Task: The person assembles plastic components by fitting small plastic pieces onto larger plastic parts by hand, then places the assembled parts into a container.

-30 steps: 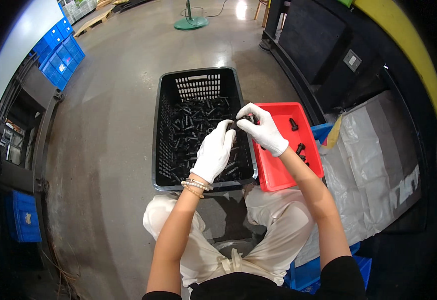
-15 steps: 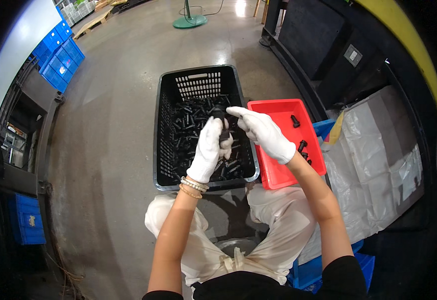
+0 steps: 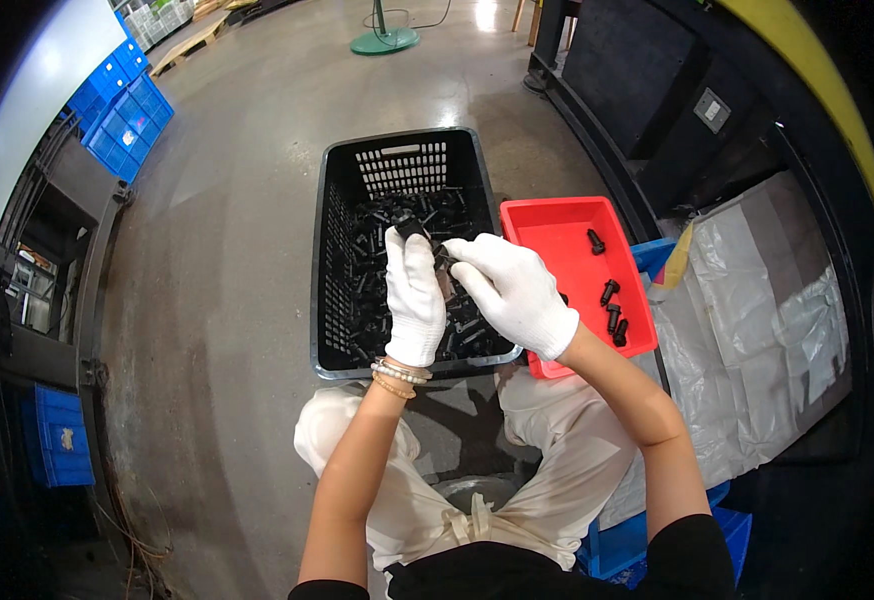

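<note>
Both my hands wear white gloves and meet above a black plastic crate (image 3: 319,290) full of loose black bolts (image 3: 372,245). My left hand (image 3: 414,300) is closed round a black bolt (image 3: 410,229), whose dark end sticks out past the fingers. Just to its right, my right hand (image 3: 512,290) has its thumb and fingers drawn together, their tips close to the left hand. Whatever lies between those fingertips is too small and partly hidden to make out. Several black bolts (image 3: 611,292) lie apart in a red tray (image 3: 557,215) at the crate's right side.
Grey plastic sheeting (image 3: 747,300) covers a surface to the right of the tray, beside dark machinery (image 3: 627,90). Blue bins (image 3: 129,128) stand at the far left, with another blue bin (image 3: 62,437) nearer. A green round stand base (image 3: 385,40) is on the floor ahead.
My right hand has come lower and nearer, its fingers now drawn in toward the left hand. The left hand has turned, and the bolt's end now points up to the left.
</note>
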Demonstrator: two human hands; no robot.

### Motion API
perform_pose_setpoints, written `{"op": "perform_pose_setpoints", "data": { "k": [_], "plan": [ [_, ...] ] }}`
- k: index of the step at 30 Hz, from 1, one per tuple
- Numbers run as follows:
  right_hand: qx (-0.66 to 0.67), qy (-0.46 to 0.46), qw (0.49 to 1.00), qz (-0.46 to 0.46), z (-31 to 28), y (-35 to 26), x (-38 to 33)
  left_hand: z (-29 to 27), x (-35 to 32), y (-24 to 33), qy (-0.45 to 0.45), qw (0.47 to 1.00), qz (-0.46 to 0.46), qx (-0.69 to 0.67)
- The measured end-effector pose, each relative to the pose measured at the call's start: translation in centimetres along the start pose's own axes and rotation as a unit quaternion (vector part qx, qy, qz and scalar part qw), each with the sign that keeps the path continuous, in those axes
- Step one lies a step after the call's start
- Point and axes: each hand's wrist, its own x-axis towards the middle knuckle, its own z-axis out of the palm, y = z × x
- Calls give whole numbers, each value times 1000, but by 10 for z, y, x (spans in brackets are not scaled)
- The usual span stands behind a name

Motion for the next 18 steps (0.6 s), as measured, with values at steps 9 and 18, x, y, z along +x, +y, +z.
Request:
{"op": "perform_pose_setpoints", "data": {
  "k": [9,18],
  "plan": [
    [8,-21,999,25,3,-5,3,3,0,-8,167,895,316,269],
    [56,13,998,28,10,5,2,11,-7,-21,102,993,40,-34]
  ]
}}
